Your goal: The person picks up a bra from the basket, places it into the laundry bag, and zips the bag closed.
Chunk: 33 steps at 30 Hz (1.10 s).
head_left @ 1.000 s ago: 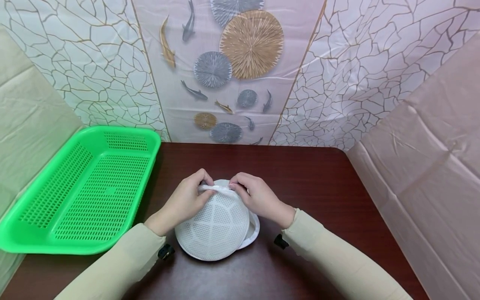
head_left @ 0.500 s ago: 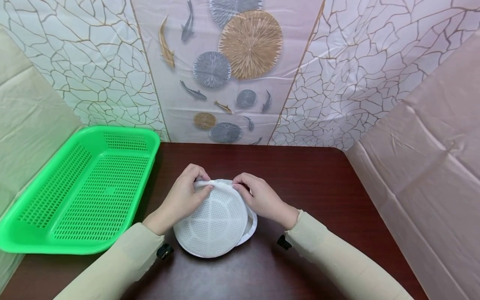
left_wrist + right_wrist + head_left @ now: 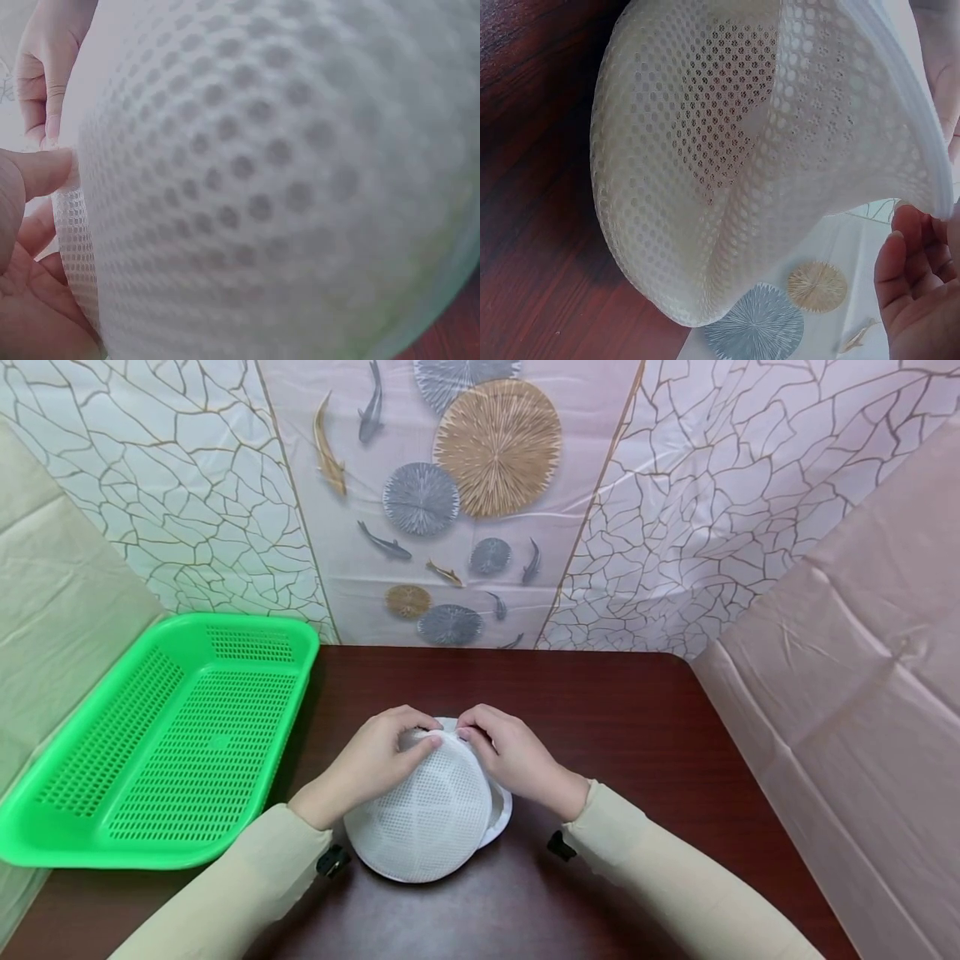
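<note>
A round white mesh laundry bag [image 3: 420,827] stands tilted on the table in the head view, its zipped edge held up at the top. My left hand [image 3: 375,760] pinches that edge between thumb and fingers. Close beside it, my right hand [image 3: 517,756] pinches the same edge a little to the right. A flap with a white rim [image 3: 501,817] shows behind the bag at its right side. The mesh [image 3: 240,165] fills most of the left wrist view. From the right wrist, the bag [image 3: 697,165] bulges hollow, with a white band along its edge.
A green plastic basket [image 3: 302,693] with slotted sides stands at the left of the dark red-brown table [image 3: 600,718]. Patterned cloth [image 3: 457,443] hangs behind the table, with plain beige cloth [image 3: 862,677] along the right side.
My left hand first slid left along the bag's edge, then came back right towards my right hand. The bag's near face now bulges more. My right hand has shifted only slightly.
</note>
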Tool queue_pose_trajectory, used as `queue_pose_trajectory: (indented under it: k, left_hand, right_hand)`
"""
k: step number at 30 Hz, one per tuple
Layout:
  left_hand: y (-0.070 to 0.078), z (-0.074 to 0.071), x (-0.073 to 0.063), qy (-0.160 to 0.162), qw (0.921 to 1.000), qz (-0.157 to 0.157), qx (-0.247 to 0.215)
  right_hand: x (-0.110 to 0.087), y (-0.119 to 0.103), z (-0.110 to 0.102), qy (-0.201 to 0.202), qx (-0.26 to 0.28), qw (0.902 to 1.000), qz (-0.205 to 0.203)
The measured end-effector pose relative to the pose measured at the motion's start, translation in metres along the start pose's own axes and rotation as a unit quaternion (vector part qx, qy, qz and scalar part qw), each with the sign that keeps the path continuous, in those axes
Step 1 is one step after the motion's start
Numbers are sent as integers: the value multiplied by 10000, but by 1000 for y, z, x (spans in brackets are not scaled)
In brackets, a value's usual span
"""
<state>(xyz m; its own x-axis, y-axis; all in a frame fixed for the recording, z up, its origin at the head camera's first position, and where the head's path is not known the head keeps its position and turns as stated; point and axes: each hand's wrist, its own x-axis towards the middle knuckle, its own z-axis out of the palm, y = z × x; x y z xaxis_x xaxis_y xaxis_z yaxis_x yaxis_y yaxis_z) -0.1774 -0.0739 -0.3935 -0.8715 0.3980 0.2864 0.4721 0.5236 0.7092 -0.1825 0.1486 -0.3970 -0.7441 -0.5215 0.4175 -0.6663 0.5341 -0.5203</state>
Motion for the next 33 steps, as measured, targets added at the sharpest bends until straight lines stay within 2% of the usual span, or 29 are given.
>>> queue_pose_trajectory:
  k: [9,22,30,33]
  left_hand:
    - [-2,3,-1,136,9997,133,151]
    - [-4,2,-2,254,9995,100,166]
    - [-9,-2,-2,467,9983,-323,163]
    - [-11,-3,-2,515,9979,-358,152]
  right_hand:
    - [-1,0,1,20,-21,10000,-49]
    - [-2,1,2,88,-28,9998,-184]
    - [-4,4,1,78,-30,10000,-32]
    - [-4,5,1,54,1,10000,18]
